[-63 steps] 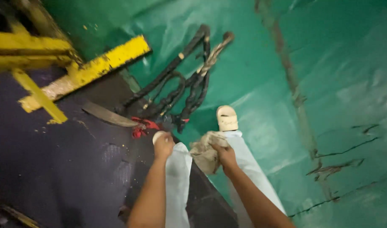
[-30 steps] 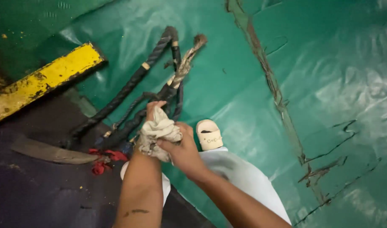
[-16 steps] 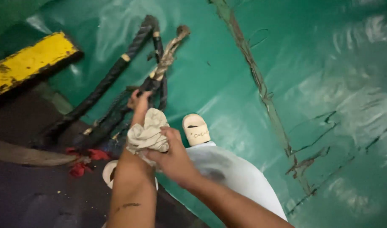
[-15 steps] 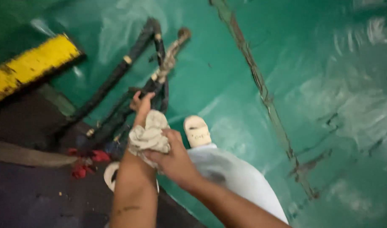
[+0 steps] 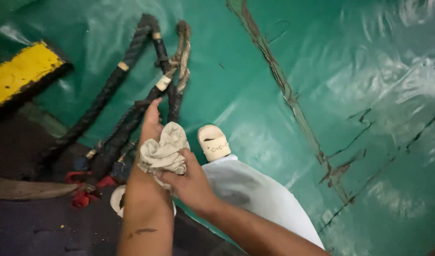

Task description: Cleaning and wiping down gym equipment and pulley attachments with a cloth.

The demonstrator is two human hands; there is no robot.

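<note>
Two hands met over one crumpled rag (image 5: pixel 164 150): my right hand (image 5: pixel 188 179) pinched it against my left hand (image 5: pixel 150 130), whose fingers lay extended toward twelve o'clock, ropes (image 5: pixel 132 102) lying just beyond.

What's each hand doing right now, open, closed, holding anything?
Left hand: open, fingers extended, dirty rag pressed against it.
Right hand: closed on the dirty rag, holding it against the left hand.

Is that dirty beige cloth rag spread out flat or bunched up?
Bunched up. The dirty beige cloth rag sits crumpled in folds against the left hand, and the right hand grips it from below.
</note>
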